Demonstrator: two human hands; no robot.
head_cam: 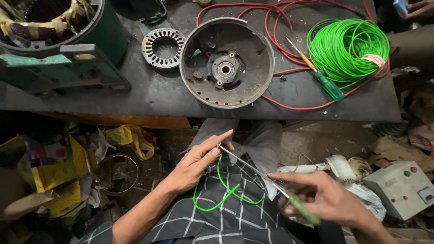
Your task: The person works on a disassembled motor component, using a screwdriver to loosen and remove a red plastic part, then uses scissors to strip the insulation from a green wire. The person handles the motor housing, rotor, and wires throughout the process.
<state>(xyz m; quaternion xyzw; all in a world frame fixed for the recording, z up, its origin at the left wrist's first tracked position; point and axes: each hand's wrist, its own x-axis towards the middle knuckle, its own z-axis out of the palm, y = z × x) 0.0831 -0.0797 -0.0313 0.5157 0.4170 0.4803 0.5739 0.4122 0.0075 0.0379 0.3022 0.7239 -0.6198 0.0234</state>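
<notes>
1. the left hand (196,162) is closed in a pinch, thumb and forefinger gripping one end of a short piece of green wire (224,192); the forefinger points up and to the right.
2. the right hand (323,199) is closed around the green handle of a screwdriver (266,178), forefinger stretched along the shaft toward the left hand.
3. the screwdriver's metal shaft runs slantwise from the right hand up to the left fingertips, and its tip meets the wire right at the pinch; whether the tip touches the wire or only the finger is too small to tell.
4. the green wire hangs from the left fingers in a loose loop over the person's checked shirt, between and just below the two hands.
5. beyond the hands, on the dark bench (149,95), a round metal motor cover (226,63) lies open side up, straight ahead of the left hand.
6. left of the cover sits a ring-shaped slotted core (163,47), and further left a green motor housing (58,49), cut off by the frame's edge.
7. ahead of the right hand lies a green wire coil (348,47) with a second screwdriver (316,72) beside it, over loops of red wire (280,31).
8. right of the right hand, low down, stands a grey control box (402,187); the clutter on the floor to the left is hard to make out.
</notes>
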